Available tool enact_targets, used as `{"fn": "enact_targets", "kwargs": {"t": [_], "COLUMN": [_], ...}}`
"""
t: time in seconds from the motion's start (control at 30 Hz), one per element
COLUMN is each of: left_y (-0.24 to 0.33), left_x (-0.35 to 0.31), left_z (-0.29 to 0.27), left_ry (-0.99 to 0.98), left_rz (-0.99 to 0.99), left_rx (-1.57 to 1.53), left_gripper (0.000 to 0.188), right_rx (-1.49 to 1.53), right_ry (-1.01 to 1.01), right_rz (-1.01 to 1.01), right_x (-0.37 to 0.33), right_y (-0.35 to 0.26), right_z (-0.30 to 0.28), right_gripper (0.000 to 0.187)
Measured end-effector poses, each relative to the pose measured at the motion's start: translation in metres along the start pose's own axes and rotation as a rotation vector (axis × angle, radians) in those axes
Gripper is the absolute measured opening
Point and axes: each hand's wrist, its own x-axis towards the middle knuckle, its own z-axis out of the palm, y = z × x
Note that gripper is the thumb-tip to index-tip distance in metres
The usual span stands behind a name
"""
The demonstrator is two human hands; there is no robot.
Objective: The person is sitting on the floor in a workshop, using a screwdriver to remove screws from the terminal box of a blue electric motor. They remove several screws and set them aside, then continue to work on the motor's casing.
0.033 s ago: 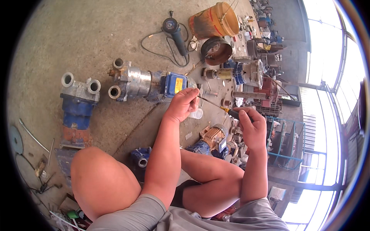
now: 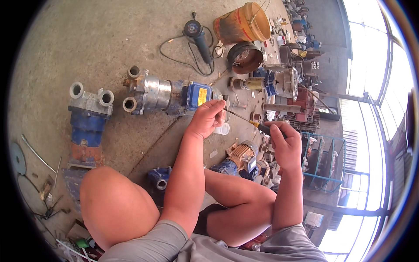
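My right hand (image 2: 286,142) is wrapped round the dark and yellow handle of a screwdriver (image 2: 239,116). Its thin metal shaft slants up and left to the fingertips of my left hand (image 2: 209,117). Those fingers are pinched together at the shaft's tip; whatever else lies between them is hidden. Just beyond the left hand lies a pump with a silver body (image 2: 158,92) and a blue terminal box (image 2: 194,96) with a yellow label. A small whitish plastic cup (image 2: 223,129) stands right beside the left hand, partly covered by it.
Further off lie an angle grinder (image 2: 200,43) with its cord, an orange bucket (image 2: 235,24) and a round metal pan (image 2: 245,59). A second blue pump (image 2: 89,126) is at left, a rusty motor (image 2: 242,155) at right. A teal rack (image 2: 325,161) stands beyond my right arm.
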Motion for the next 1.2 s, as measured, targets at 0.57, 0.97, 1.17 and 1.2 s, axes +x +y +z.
{"fn": "enact_targets", "kwargs": {"t": [0.57, 0.97, 1.17, 1.2], "left_y": [0.023, -0.029, -0.033, -0.034], "left_x": [-0.006, 0.065, 0.078, 0.079], "left_z": [0.004, 0.019, 0.032, 0.034], "left_ry": [0.037, 0.700, 0.819, 0.808], "left_rz": [-0.179, 0.156, 0.243, 0.247], "left_rx": [0.659, 0.410, 0.143, 0.114], "left_gripper": [0.034, 0.033, 0.032, 0.030], "right_rx": [-0.074, -0.223, -0.410, -0.417], "right_ry": [-0.184, 0.005, 0.078, 0.075], "right_rz": [-0.043, -0.079, -0.343, -0.346], "right_x": [0.010, 0.041, 0.048, 0.050], "right_y": [0.012, 0.057, 0.050, 0.046], "right_z": [-0.018, 0.037, 0.052, 0.054], "right_gripper": [0.023, 0.025, 0.024, 0.024]}}
